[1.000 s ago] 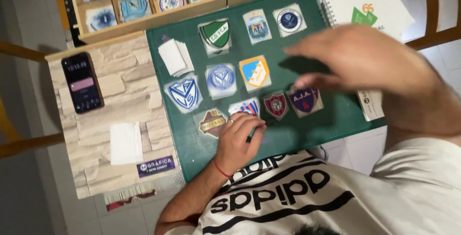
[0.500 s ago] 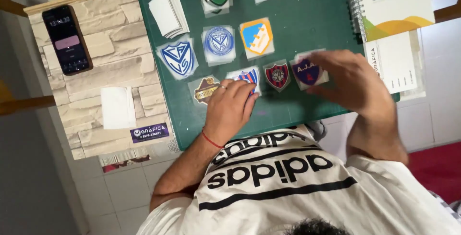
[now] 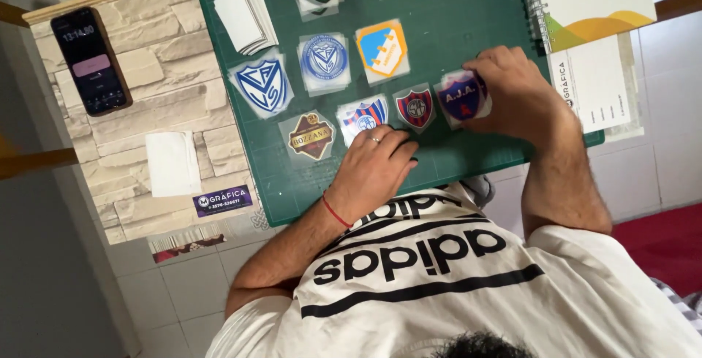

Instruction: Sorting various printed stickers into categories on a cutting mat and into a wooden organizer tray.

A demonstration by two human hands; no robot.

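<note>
Head view: your right hand (image 3: 512, 91) pinches the dark-blue-and-red shield sticker (image 3: 462, 97) at its 3 o'clock edge on the green cutting mat (image 3: 453, 29), while your left hand (image 3: 376, 168) lies loosely curled, holding nothing, fingertips pressing the mat at 6 o'clock of the red-and-blue striped sticker (image 3: 363, 115). The shield sticker looks like thin, light, floppy film that could crease or cling, so take it by the clear border corner, not the printed face. A red-and-blue round-crest sticker (image 3: 415, 107) sits just beside it at 9 o'clock.
</note>
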